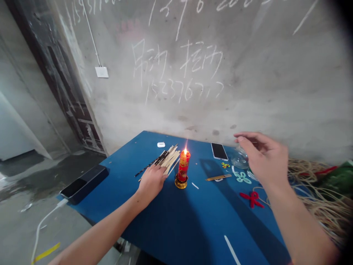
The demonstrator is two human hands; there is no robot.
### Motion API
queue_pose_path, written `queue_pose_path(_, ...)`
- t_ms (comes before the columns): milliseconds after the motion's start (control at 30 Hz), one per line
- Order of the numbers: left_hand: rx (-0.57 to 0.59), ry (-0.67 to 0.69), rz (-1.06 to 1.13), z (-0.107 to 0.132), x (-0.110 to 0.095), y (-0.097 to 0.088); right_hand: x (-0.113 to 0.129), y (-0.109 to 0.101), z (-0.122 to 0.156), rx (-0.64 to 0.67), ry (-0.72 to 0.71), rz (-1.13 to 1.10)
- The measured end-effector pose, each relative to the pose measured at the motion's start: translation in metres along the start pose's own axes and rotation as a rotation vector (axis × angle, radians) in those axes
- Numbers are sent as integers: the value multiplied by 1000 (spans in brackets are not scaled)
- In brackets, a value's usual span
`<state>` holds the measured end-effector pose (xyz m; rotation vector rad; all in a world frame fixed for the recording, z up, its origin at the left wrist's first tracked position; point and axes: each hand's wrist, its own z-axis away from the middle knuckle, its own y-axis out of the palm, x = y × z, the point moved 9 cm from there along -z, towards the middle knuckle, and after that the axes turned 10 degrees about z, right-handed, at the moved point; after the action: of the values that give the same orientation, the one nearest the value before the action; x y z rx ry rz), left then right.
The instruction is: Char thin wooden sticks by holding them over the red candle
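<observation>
Rests left hand (151, 180), the nearer one, on the near end of the sticks (169, 158); cannot tell if grasping. Has their long axis running away and rightward, just left of the lit red candle (184, 168). By the glass jar (238, 159), holds right hand (266, 159) raised, half-curled; cannot tell if clasping anything.

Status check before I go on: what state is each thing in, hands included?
Red candle: lit, upright.
Sticks: loose pile, some dark, some pale.
Left hand: on the sticks, grip unclear.
Right hand: raised, fingers curled, contents unclear.
Clear container: partly hidden, lid unclear.
Phone: lying flat, screen dark.
Black device: white cable plugged in.
</observation>
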<state>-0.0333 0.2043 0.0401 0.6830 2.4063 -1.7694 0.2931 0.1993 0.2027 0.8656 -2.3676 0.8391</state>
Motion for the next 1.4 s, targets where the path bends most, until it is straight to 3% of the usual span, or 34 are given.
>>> queue_pose_path(267,55,-144,40,-11,12,-6,-1,2,-1,-4,-59,-1)
queue_pose_path(467,-28,-217,133,-24,27,-32,-1,3,-2,12,-20,-8)
queue_pose_path(567,-140,-211,243,-31,41,-59,-3,5,-2,31,-18,10)
queue_pose_path(700,-474,-219,398,-31,53,-121,1,7,-1,23,-64,44)
queue_pose_path(767,-593,-136,525,-31,41,-150,8,6,-1,0,-119,34)
queue_pose_path(867,-573,30,744,-39,6,-172,22,9,2,13,-191,-30)
queue_pose_path(967,-457,128,887,-51,-29,-166,29,16,6,100,-192,-139)
queue_pose_path(1067,-408,151,969,-59,-43,-144,27,20,8,169,-133,-199)
queue_pose_path(1200,-480,178,1066,-61,-36,-121,20,32,9,298,-58,-352)
queue_pose_path(1400,-553,113,1174,-54,-6,-107,0,42,9,277,93,-562)
